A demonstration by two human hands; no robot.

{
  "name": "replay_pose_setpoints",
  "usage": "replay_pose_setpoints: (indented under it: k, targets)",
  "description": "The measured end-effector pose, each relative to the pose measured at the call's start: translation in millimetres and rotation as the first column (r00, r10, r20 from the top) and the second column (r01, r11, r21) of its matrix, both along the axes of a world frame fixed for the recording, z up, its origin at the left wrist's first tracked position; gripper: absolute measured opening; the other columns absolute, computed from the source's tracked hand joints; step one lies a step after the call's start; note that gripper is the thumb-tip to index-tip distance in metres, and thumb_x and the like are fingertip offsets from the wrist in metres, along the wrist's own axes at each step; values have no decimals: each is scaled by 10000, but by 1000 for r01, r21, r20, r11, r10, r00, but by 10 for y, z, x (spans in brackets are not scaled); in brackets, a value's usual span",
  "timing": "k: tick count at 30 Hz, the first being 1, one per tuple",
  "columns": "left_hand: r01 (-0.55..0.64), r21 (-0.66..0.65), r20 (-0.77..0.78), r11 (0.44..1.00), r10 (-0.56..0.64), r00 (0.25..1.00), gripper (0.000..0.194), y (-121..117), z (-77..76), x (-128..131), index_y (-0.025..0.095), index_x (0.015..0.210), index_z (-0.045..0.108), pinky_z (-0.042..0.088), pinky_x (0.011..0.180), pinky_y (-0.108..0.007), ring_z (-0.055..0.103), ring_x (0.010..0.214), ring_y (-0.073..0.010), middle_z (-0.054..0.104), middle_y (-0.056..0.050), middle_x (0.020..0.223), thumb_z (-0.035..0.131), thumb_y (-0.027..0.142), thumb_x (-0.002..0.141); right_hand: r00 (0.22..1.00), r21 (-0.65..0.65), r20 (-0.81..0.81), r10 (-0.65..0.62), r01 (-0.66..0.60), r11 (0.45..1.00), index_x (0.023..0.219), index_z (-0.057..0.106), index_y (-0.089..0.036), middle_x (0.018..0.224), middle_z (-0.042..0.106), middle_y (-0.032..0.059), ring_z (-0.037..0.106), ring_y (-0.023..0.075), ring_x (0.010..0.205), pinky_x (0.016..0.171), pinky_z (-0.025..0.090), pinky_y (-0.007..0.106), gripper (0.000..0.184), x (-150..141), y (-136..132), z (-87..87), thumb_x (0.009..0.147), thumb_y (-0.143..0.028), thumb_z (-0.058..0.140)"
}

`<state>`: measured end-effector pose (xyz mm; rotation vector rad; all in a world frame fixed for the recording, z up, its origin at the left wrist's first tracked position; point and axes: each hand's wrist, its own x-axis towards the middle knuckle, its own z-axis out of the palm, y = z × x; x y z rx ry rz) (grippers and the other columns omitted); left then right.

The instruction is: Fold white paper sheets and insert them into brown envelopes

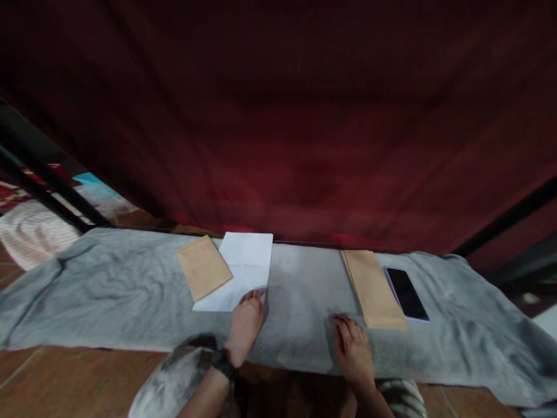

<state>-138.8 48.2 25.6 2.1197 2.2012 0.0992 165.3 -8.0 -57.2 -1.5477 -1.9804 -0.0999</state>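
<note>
Dim light leaves the dark red hanging cloth (296, 133) nearly black at the top; the flat white paper sheet (250, 255) shows brightest. Soft shadows edge the bare left hand (247, 318) and bare right hand (354, 349). Blur softens the wrinkled grey fabric (304, 296), stretched wide sideways.

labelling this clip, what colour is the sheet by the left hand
The sheet by the left hand is white, best seen in the head view.
</note>
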Motion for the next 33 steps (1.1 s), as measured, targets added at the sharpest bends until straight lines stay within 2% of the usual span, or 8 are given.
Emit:
replay_pose_setpoints:
  k: [4, 7, 10, 13, 16, 21, 26, 33]
  targets:
    - [-56, 68, 145, 996, 46, 988, 261, 12, 122, -9, 152, 1066, 654, 517, 814, -290, 696, 900, -191, 730, -91, 964, 405, 169, 989, 1000, -1, 9, 2, -2, 1000, 1182, 588, -239, 1145, 660, 95, 615, 252, 1034, 898, 484, 414, 263, 12, -13, 10, 1007, -277, 396]
    - [109, 191, 191, 976, -146, 971, 230, -74, 149, 206, 179, 1027, 641, 507, 849, -305, 668, 958, -198, 708, -76, 1001, 417, 157, 980, 1000, -7, 6, 5, -5, 1000, 1192, 578, -234, 1140, 656, 100, 606, 256, 1036, 907, 475, 425, 273, -4, -17, 26, 1010, -286, 381]
    - [293, 213, 204, 932, -336, 919, 226, -172, 111, 567, 193, 1089, 627, 517, 842, -312, 662, 951, -196, 705, -68, 1037, 430, 163, 981, 1000, -4, 0, 6, -6, 1000, 1194, 577, -236, 1141, 653, 99, 602, 256, 1034, 912, 471, 429, 280, -20, -19, 47, 1004, -272, 375]
    - [369, 188, 248, 910, -407, 879, 228, -236, 35, 902, 204, 1106, 621, 527, 825, -315, 663, 955, -194, 704, -59, 1056, 425, 180, 992, 1000, -8, -15, 11, -11, 1000, 1188, 586, -237, 1143, 650, 95, 601, 250, 1038, 917, 474, 422, 284, -33, -21, 74, 983, -240, 390]
    - [436, 189, 292, 880, -474, 830, 250, -290, -66, 1055, 208, 1199, 592, 522, 897, -343, 650, 1032, -205, 692, -63, 1138, 493, 304, 991, 999, -21, -47, 13, -14, 1000, 1197, 591, -237, 1145, 651, 89, 602, 246, 1051, 922, 480, 420, 300, -36, -19, 102, 960, -211, 409]
    - [480, 186, 180, 857, -510, 841, 600, -386, -230, 867, 186, 1416, 465, 333, 1146, -531, 399, 1401, -324, 454, -138, 1512, 606, 478, 911, 984, -47, -180, 2, -11, 999, 1184, 601, -238, 1125, 659, 89, 618, 245, 1049, 911, 505, 424, 312, -18, 5, 131, 948, -203, 399]
    - [489, 62, 51, 870, -493, 869, 469, -386, -295, 694, 142, 1377, 520, 332, 1151, -512, 417, 1398, -320, 476, -179, 1489, 480, 389, 980, 964, -62, -264, 16, -34, 997, 1226, 590, -222, 1162, 655, 111, 619, 253, 1084, 927, 511, 444, 338, -95, 16, 115, 949, -205, 398]
    - [622, 17, -59, 783, -620, 782, 416, -347, -257, 724, 124, 1322, 550, 394, 1117, -445, 488, 1347, -274, 542, -172, 1426, 439, 99, 922, 971, -49, -232, 61, -74, 996, 1255, 604, -235, 1243, 655, 99, 601, 248, 1170, 962, 502, 443, 358, -269, 38, 123, 942, -197, 434]
